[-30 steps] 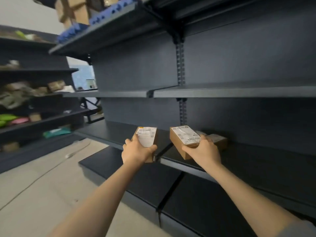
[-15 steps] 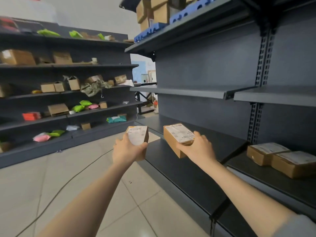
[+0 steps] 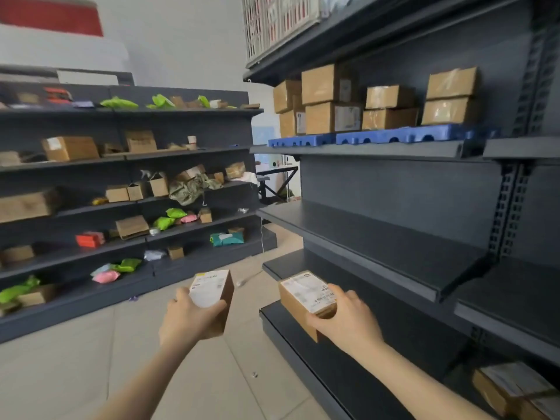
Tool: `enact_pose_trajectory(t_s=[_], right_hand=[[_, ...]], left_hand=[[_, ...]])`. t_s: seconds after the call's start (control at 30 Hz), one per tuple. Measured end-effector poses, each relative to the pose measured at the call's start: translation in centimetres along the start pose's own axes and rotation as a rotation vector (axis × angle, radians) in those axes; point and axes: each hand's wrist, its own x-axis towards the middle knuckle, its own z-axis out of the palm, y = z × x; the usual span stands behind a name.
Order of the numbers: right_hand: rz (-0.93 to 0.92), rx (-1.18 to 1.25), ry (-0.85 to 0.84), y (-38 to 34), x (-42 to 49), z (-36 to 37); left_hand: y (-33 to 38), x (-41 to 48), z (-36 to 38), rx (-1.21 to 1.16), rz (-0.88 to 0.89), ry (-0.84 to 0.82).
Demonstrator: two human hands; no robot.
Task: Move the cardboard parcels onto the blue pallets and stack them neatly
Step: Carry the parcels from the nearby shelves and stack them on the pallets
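Observation:
My left hand (image 3: 188, 319) grips a small cardboard parcel (image 3: 213, 291) with a white label, held over the floor. My right hand (image 3: 348, 319) grips a second labelled cardboard parcel (image 3: 303, 295) in front of the low dark shelves. Both are at about waist height. Up on the right rack's upper shelf lie blue pallets (image 3: 378, 136) carrying several stacked cardboard boxes (image 3: 330, 101). At the bottom right corner, more parcels (image 3: 512, 389) rest on a low shelf.
The dark rack (image 3: 394, 237) on my right has bare middle shelves. A white crate (image 3: 278, 22) sits on its top. Across a tiled aisle (image 3: 60, 374), another rack (image 3: 121, 207) holds mixed boxes and coloured bags.
My view has swung left and upward; the blue pallets with stacked boxes are now plainly visible. Both hands have kept their parcels and drawn back from the shelf.

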Motion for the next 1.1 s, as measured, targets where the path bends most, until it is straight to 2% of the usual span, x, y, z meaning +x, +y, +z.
enact_pose_trajectory(t_s=[0.07, 0.3, 0.4, 0.67, 0.87, 1.1], right_hand=[[-0.001, 0.019, -0.004, -2.7, 1.3, -3.5], [-0.067, 0.082, 0.066, -13.6, 5.2, -17.9], [-0.081, 0.085, 0.065, -16.9, 5.6, -23.0], [-0.016, 0.067, 0.124, -21.0, 8.5, -36.0], [0.02, 0.007, 0.304, -22.7, 11.2, -42.2], [0.102, -0.026, 0.362, -21.8, 11.7, -43.9]], left_hand=[[2.4, 0.3, -3.6, -0.115, -0.042, 0.001], [14.2, -0.1, -17.5, -0.015, -0.036, 0.064], [18.7, -0.6, -22.0, -0.157, -0.058, 0.018], [30.8, 0.9, -30.7, -0.107, 0.094, -0.024], [37.7, 4.6, -33.0, -0.145, 0.234, -0.026], [41.3, 5.2, -28.0, -0.235, 0.399, -0.189]])
